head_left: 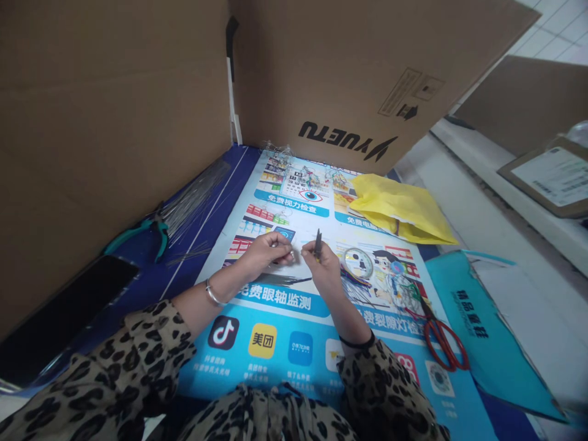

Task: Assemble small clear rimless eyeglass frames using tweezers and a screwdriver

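Observation:
My left hand [274,252] is closed in a pinch on something small and shiny at the fingertips, too small to name. Close by on the right, my right hand [325,264] is wrapped round a dark pointed tool [318,242], its tip sticking up between the fingers; its kind does not show. The fingertips of both hands nearly meet above a printed poster [285,346]. Dark thin wires [280,280] lie below them. Right of my right hand are a tape roll [358,263], coloured wires [361,288] and a tangle of fine wire [407,291].
Tall cardboard walls [331,73] stand at the back and left. At left lie teal-handled pliers [158,236], a bundle of straight wires [197,199] and a black flat object [68,312]. On the right are red-handled scissors [445,343], a yellow bag [399,205] and a teal packet [496,343].

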Available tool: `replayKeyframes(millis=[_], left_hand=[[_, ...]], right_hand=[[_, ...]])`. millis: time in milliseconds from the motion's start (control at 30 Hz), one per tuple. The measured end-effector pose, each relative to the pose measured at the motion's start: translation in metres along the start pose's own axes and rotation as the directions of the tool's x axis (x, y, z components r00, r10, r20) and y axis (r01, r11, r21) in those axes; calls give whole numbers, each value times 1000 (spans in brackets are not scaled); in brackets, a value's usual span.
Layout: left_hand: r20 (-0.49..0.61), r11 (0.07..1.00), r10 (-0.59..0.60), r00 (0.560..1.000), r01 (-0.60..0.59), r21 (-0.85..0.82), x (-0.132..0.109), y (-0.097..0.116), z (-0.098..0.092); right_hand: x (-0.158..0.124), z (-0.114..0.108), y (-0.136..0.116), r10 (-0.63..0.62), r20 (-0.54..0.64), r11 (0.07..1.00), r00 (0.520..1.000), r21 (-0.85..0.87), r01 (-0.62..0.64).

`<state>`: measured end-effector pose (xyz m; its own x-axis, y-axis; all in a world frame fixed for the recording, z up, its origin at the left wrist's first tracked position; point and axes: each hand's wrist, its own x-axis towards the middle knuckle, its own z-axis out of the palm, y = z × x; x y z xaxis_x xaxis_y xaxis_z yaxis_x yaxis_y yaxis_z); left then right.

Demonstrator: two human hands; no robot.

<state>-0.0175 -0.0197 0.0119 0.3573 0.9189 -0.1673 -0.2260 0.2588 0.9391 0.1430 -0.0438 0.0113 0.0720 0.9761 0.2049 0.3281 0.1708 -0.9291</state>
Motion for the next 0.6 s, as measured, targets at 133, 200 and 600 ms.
replayKeyframes(millis=[133,200,600], left_hand=[[-10,999,30,1000,-30,-42,2,0,-2],[-1,998,44,999,-44,-46,2,0,-2],[81,998,61,995,-60,-24,0,-1,-3]], right_hand=[[2,-3,2,-68,36,989,997,-130,73],[2,-4,2,-119,53,975,991,-181,127],[0,2,0,-190,138,950,972,-223,218]])
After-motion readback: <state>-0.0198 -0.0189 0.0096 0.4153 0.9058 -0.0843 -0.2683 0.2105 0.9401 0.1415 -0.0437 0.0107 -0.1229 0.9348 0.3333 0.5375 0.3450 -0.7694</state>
